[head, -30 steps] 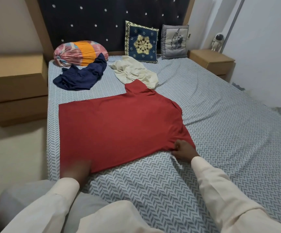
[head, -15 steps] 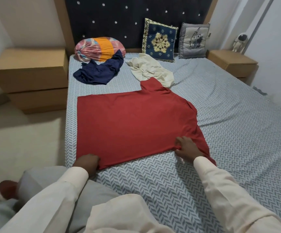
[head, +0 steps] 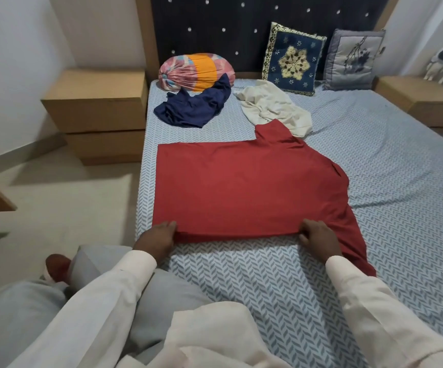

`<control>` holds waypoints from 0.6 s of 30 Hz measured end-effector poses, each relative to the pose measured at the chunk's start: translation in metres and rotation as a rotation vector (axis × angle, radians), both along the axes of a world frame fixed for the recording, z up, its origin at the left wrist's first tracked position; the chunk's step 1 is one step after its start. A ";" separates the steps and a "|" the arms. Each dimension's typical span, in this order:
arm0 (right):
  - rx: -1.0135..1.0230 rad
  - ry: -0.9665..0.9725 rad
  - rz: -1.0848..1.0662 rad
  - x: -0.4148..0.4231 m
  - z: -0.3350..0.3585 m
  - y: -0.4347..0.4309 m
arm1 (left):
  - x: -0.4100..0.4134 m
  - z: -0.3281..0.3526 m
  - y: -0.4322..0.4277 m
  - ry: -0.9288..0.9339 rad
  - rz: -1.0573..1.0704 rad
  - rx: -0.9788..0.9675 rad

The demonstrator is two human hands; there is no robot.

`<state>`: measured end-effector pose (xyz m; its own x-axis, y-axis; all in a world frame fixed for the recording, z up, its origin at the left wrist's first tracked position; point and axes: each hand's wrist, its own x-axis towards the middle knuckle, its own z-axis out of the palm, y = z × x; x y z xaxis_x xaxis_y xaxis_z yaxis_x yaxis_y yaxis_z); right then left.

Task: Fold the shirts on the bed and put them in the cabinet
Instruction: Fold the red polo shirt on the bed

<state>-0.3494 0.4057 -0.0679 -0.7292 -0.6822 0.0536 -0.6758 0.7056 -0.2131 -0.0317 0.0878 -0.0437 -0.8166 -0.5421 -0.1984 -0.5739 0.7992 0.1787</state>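
Head view shows the red shirt [head: 241, 187] spread flat on the left half of the bed [head: 374, 181]. Its long axis runs across the mattress, with the straight hem at the left edge and the shoulders to the right. One sleeve points toward the headboard [head: 215, 27] and the other trails toward the person. A crumpled navy shirt [head: 193, 107] and a crumpled cream shirt [head: 273, 107] lie beyond it. The navy one rests against a multicoloured bolster [head: 196, 71], and the cream one touches the red sleeve. A blue cushion [head: 292, 59] and a grey cushion [head: 353, 59] lean on the headboard. Wooden nightstands stand on either side, and pale floor [head: 55, 203] lies to the left. Both arms, in cream sleeves, reach forward over the herringbone sheet. The left hand [head: 156, 239] holds the shirt's near edge by the hem corner, its fingers curled and pinching the fabric. The right hand [head: 318, 241] pinches the same edge farther right, knuckles up.
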 end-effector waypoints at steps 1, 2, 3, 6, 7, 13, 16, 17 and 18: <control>-0.007 -0.009 -0.009 0.000 0.001 -0.002 | 0.001 0.001 -0.003 0.053 0.013 0.028; -0.010 -0.009 -0.016 -0.001 0.001 -0.003 | 0.000 0.003 -0.005 0.109 0.028 0.057; -0.007 -0.010 -0.021 -0.001 0.001 -0.005 | 0.001 0.006 -0.006 0.150 0.038 0.079; 0.045 -0.024 -0.018 -0.001 0.000 -0.009 | 0.000 0.013 -0.008 0.127 0.016 0.079; 0.063 -0.023 -0.010 -0.001 0.000 -0.010 | 0.001 0.014 -0.008 0.088 -0.018 0.062; 0.027 0.115 0.012 -0.005 0.003 0.002 | 0.009 0.005 -0.012 -0.164 -0.120 -0.055; 0.134 0.038 0.005 -0.003 0.001 0.008 | 0.008 0.005 -0.010 -0.277 -0.144 -0.107; 0.156 0.009 -0.001 -0.002 0.000 0.009 | 0.007 0.006 -0.010 -0.304 -0.149 -0.122; 0.164 -0.006 0.000 -0.003 0.001 0.008 | 0.006 0.006 -0.011 -0.323 -0.150 -0.128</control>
